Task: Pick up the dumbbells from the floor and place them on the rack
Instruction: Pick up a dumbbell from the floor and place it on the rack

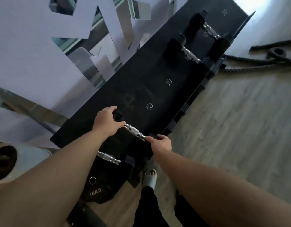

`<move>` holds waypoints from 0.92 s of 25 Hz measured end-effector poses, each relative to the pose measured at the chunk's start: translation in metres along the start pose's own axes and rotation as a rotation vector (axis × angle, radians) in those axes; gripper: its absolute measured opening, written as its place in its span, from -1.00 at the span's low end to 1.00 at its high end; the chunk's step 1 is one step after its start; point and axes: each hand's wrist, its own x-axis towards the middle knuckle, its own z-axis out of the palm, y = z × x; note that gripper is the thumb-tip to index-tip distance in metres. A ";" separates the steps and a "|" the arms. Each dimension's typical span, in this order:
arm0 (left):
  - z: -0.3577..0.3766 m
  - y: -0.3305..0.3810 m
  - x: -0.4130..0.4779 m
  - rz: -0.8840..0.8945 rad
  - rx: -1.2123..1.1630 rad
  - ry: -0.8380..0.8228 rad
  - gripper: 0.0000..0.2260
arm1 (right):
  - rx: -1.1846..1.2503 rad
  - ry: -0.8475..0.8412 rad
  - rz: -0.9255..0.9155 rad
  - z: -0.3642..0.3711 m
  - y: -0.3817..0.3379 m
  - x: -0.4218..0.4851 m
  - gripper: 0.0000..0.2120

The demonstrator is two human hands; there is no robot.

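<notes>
A black dumbbell with a knurled silver handle [135, 132] lies across the near part of the black rack shelf [141, 89]. My left hand [107, 122] grips its far black head. My right hand [162, 142] holds the near head at the shelf's front edge. A second dumbbell [108, 158] rests just nearer me on the rack, partly hidden by my left forearm. Two more dumbbells [190, 54] [211, 31] sit at the far end of the shelf. White "10" marks [149, 106] are painted on the bare shelf between.
A black 10KG weight [95, 190] sits below the rack by my feet. A thick dark rope [256, 60] lies on the wooden floor at the right. A mirrored wall [92, 46] stands behind the rack. A round pot [3, 163] is at the left.
</notes>
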 end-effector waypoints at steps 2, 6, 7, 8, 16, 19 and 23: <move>0.014 -0.023 0.025 0.028 0.047 -0.010 -0.26 | -0.090 0.067 -0.025 0.024 0.003 0.019 -0.32; 0.031 -0.050 0.056 0.005 0.092 -0.050 -0.28 | -0.205 0.076 -0.014 0.054 0.005 0.035 -0.29; 0.032 -0.055 0.063 0.013 0.098 -0.058 -0.28 | -0.229 0.094 -0.018 0.060 0.006 0.036 -0.31; 0.034 -0.058 0.068 0.029 0.103 -0.067 -0.28 | -0.249 0.115 -0.015 0.065 0.008 0.038 -0.33; 0.061 -0.062 0.083 0.144 0.107 -0.149 -0.35 | -0.312 0.192 0.017 0.065 0.021 0.037 -0.53; 0.050 -0.078 0.069 0.192 0.061 -0.178 -0.40 | -0.374 0.135 -0.084 0.058 0.029 0.025 -0.56; 0.026 -0.125 0.034 0.032 0.114 -0.138 -0.39 | -0.333 0.070 -0.073 0.057 0.042 0.007 -0.68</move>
